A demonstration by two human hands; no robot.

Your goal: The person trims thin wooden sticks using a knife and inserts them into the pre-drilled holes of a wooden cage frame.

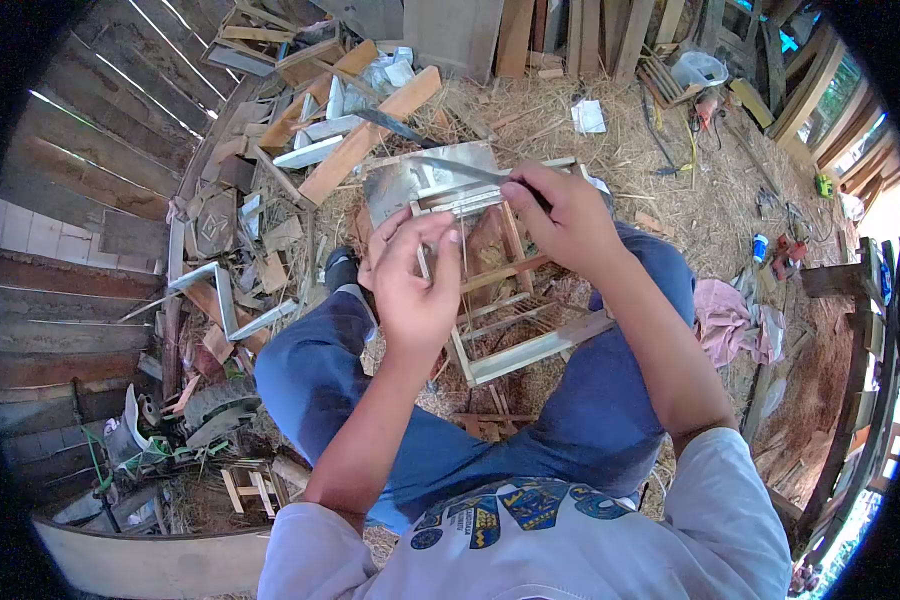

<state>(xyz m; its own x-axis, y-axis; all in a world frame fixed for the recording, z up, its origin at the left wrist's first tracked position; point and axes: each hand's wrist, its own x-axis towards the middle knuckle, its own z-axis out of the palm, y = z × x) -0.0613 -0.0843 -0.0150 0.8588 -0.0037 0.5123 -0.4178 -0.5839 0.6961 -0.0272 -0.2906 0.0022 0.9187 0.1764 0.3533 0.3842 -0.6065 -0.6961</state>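
Note:
My right hand (570, 220) is closed around the dark handle of a tool with a long, flat metal blade (470, 172). The blade points left, above the upper end of a light wooden frame (535, 350) between my legs. Whether it is a knife or a file, I cannot tell. Beside the frame's upper left part is my left hand (415, 275), its fingers curled. A small pale wooden edge shows by those fingers, but what they grip is unclear. Under the blade lies a worn grey board (395, 190).
Wooden offcuts (370, 130) and white-edged frame pieces (225, 300) lie to the left. Straw and shavings cover the floor. A pink cloth (730, 320), a blue can (760, 247) and a red tool (788, 255) are at right. Planks (590, 40) lean at the back.

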